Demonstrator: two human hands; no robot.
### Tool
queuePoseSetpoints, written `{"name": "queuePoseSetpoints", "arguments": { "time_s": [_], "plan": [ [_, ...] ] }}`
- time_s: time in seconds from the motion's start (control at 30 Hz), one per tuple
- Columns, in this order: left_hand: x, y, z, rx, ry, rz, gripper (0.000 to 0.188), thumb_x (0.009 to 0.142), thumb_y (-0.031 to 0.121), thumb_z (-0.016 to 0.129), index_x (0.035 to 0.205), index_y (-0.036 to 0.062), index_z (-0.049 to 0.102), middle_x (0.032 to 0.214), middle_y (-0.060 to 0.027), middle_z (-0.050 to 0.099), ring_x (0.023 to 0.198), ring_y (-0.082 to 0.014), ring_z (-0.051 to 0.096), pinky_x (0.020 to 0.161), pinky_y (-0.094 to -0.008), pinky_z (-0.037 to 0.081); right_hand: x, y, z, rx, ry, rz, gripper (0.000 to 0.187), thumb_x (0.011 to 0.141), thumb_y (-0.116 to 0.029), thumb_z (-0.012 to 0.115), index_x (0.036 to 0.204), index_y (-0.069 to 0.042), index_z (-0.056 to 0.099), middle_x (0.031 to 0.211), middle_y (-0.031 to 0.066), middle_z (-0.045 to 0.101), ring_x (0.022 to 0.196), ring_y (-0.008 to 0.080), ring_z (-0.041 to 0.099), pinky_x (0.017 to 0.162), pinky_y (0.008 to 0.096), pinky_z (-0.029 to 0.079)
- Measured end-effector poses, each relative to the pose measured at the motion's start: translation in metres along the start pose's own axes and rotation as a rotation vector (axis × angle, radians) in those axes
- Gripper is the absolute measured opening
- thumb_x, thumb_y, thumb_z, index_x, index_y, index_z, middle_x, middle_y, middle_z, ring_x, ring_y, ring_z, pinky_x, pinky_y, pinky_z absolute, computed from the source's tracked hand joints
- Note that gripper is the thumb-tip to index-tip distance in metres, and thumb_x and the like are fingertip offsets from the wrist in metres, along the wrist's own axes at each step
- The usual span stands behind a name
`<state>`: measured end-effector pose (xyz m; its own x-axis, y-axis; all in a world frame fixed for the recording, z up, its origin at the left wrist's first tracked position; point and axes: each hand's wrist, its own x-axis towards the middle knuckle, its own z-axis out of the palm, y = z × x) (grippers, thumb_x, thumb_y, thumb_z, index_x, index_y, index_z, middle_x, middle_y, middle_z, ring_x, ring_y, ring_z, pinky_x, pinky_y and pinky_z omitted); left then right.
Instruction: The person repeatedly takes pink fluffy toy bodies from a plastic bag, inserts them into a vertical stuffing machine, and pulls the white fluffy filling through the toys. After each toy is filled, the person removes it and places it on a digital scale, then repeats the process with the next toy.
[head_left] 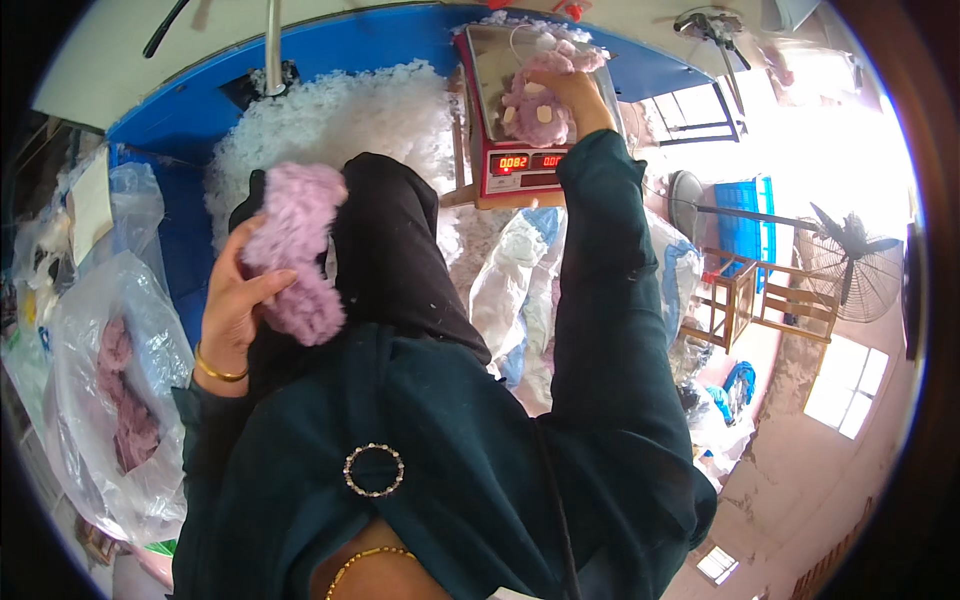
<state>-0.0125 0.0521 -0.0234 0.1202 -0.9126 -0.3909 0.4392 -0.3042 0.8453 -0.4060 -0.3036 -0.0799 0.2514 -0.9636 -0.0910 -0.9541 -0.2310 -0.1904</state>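
Observation:
My left hand (232,305) is closed around a fluffy pinkish-purple plush piece (298,240), held over my lap with the thumb across its front. My right arm reaches forward to a digital scale (518,165) with a red front and lit red displays. On its metal pan, my right hand (572,88) grips a pink plush toy (538,118) that has pale oval patches. The plush hides part of the right fingers. Behind the left hand, a heap of white fluffy stuffing (330,115) lies in a blue-walled bin.
At the left, a clear plastic bag (110,290) holds purple plush pieces. White and blue bags (515,280) stand below the scale. A metal post (273,50) rises from the bin. To the right are a wooden chair (735,305), a blue crate (740,220) and a large fan (850,260).

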Motion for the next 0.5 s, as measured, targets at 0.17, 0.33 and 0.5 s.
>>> {"name": "queuePoseSetpoints", "arguments": {
  "time_s": [0.17,0.33,0.5],
  "plan": [
    [-0.005,-0.006,-0.012,-0.184,-0.152,-0.13,0.052,0.079,0.013,0.061,0.126,-0.0059,0.048,0.111,-0.0128,0.061,0.103,-0.0199,0.059,0.09,-0.0292,0.045,-0.087,-0.025,-0.031,0.447,0.096,0.088,0.044,0.075,-0.017,0.072,0.114,-0.001,0.061,0.101,0.0134,0.067,0.092,0.0216,0.065,0.08,0.0323,0.051],
    [-0.004,-0.006,-0.019,-0.301,-0.101,-0.154,0.036,0.089,0.021,0.052,0.115,-0.0043,0.057,0.109,-0.0126,0.063,0.1,-0.0205,0.061,0.09,-0.0326,0.045,-0.16,-0.095,-0.065,0.762,0.006,-0.139,0.05,0.072,-0.006,0.074,0.119,0.001,0.057,0.114,0.0102,0.063,0.105,0.0177,0.06,0.091,0.031,0.048],
    [0.008,-0.02,-0.02,-0.071,-0.067,-0.101,0.014,0.084,0.008,0.064,0.095,-0.0008,0.063,0.086,-0.0029,0.064,0.082,-0.0105,0.061,0.073,-0.0236,0.049,-0.168,-0.249,-0.04,1.383,-0.08,-0.453,0.074,0.059,-0.011,0.087,0.12,0.003,0.049,0.113,0.0102,0.061,0.105,0.0177,0.059,0.094,0.033,0.046]
  ]
}}
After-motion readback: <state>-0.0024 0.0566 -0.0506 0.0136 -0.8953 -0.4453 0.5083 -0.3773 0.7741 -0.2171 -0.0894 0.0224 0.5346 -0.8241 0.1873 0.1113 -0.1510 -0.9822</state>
